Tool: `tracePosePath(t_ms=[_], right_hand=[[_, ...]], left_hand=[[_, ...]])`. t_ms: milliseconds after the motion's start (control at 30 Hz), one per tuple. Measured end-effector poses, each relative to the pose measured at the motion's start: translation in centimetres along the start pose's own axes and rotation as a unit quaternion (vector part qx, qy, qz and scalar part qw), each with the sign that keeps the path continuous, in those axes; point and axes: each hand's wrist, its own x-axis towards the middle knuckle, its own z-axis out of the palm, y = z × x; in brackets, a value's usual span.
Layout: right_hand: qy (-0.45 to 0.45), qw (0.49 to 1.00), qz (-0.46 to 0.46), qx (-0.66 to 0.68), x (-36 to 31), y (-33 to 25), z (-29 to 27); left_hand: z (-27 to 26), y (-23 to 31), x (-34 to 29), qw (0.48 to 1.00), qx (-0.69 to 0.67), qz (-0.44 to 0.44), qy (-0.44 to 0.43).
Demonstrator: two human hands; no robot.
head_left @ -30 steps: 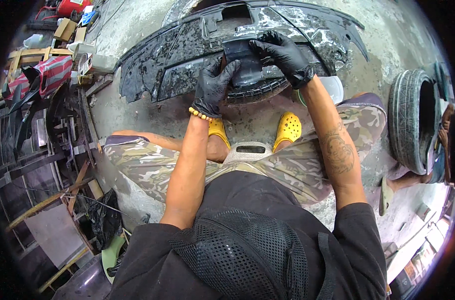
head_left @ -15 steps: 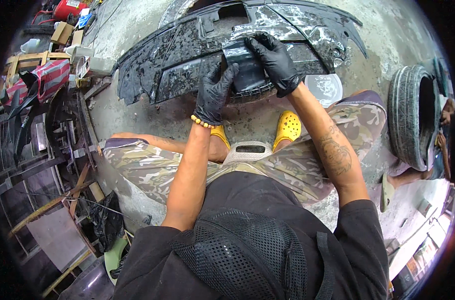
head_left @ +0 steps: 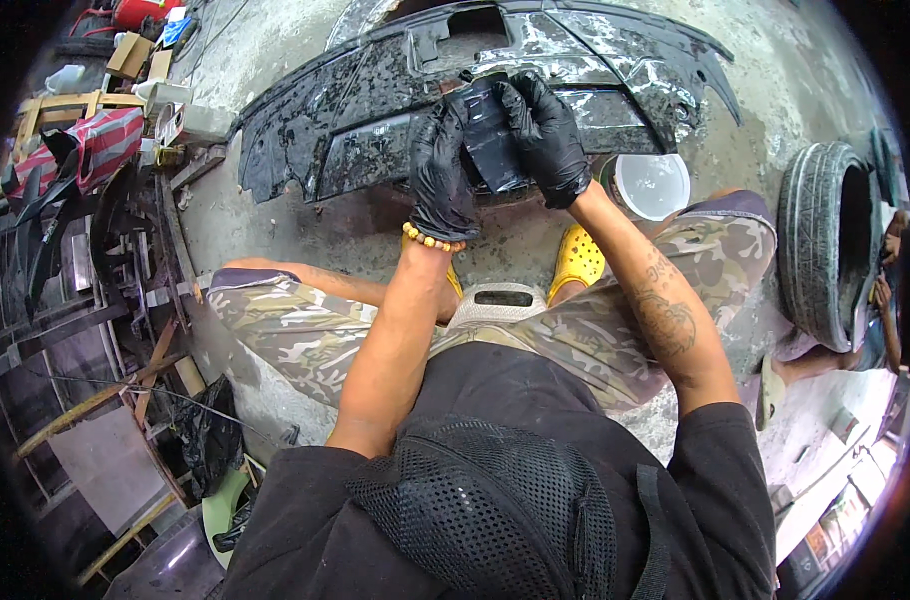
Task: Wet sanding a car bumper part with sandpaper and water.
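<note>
1. Left hand, right hand: two, black-gloved, pinching opposite edges of sheet.
2. Sheet: one, dark, between the hands, in front of panel.
3. Panel: one, black, scuffed.
4. Clogs: two, yellow.
5. Tyre at right: one, upright.
6. Versus earlier frame: left hand nearer right hand, closed more tightly.

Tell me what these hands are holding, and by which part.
A dark sheet, by its two sides: the left hand at its left, the right hand at its right.
</note>
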Motion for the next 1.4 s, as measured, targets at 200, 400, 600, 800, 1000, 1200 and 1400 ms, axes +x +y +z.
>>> tracePosePath(t_ms=[200,400,600,800,1000,1200,1400], right_hand=[[0.029,0.997,-0.054,-0.047,0.1,0.4,0.8],[-0.013,0.998,0.037,0.054,0.5,-1.1,0.1],[-0.138,0.959,0.187,0.159,0.8,-3.1,-2.9],[-0.234,0.931,0.191,0.204,0.9,-2.1,-2.7],[-0.205,0.928,0.204,0.233,1.0,-1.6,-3.1],[-0.215,0.934,0.186,0.216,0.9,-0.8,-2.9],[-0.236,0.925,0.200,0.222,1.3,-0.7,-3.1]], left_hand=[[1.5,1.0,-0.4,0.995,0.085,0.047,0.027],[1.1,1.7,0.1,0.815,-0.483,-0.314,0.058],[-0.6,0.1,1.2,0.771,-0.490,-0.390,0.114],[-1.8,0.0,1.2,0.779,-0.518,-0.354,0.020],[-4.0,-1.1,0.9,0.985,0.062,0.111,-0.120],[-3.6,-2.1,-0.5,0.994,-0.081,-0.061,-0.028],[-3.9,-1.1,-0.9,0.921,-0.328,-0.204,-0.057]])
